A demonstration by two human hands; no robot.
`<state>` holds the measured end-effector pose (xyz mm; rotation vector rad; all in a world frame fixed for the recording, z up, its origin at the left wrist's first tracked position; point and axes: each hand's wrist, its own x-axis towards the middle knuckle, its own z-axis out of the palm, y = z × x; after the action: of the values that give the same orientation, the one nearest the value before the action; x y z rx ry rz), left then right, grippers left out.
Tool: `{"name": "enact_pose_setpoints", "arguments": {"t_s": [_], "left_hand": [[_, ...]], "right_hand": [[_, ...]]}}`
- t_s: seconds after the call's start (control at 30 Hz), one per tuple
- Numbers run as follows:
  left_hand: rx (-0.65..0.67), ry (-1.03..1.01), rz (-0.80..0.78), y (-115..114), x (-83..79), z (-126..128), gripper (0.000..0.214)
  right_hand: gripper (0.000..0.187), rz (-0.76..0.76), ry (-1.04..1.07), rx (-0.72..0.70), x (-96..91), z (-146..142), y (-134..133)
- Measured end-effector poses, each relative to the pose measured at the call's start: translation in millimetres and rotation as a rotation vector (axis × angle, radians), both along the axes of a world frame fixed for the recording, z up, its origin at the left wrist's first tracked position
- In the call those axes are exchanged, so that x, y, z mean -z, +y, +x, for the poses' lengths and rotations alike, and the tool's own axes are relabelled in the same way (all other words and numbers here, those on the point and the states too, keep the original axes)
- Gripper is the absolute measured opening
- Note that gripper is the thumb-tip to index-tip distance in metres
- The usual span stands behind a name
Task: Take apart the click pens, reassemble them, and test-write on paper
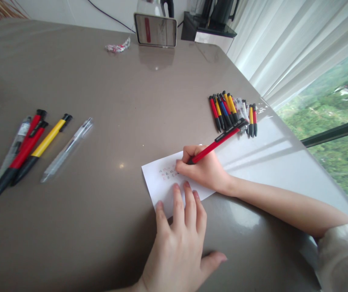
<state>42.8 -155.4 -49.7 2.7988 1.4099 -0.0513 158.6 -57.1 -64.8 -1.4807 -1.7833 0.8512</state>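
Observation:
My right hand (203,167) is closed around a red pen (219,140) with a black clip, its tip touching a white sheet of paper (161,183) that carries small coloured marks. My left hand (181,235) lies flat with its fingers stretched out, pressing down the near edge of the paper. Both hands rest on the grey-brown table (107,101).
Several pens lie at the left: red, yellow and clear ones (30,150). A pile of red, yellow and blue pens (233,111) sits at the right near the window. A propped phone (155,29) and a small wrapper (118,46) stand at the table's far edge.

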Motion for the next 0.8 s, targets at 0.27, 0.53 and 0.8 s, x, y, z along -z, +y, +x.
{"name": "enact_pose_setpoints", "arguments": {"t_s": [0.27,0.53,0.8], "left_hand": [[0.003,-0.007,0.004,-0.1,-0.2,0.1,0.074],[0.019,0.007,-0.005,1.3,-1.2,-0.5,0.074],[0.030,-0.001,0.012,1.4,0.8,-1.4,0.075]], "right_hand": [[0.016,0.007,-0.010,-0.021,-0.1,1.2,-0.3],[0.016,0.024,-0.010,-0.036,0.4,1.6,-0.5],[0.016,0.032,-0.029,-0.035,1.4,1.8,0.0]]}}
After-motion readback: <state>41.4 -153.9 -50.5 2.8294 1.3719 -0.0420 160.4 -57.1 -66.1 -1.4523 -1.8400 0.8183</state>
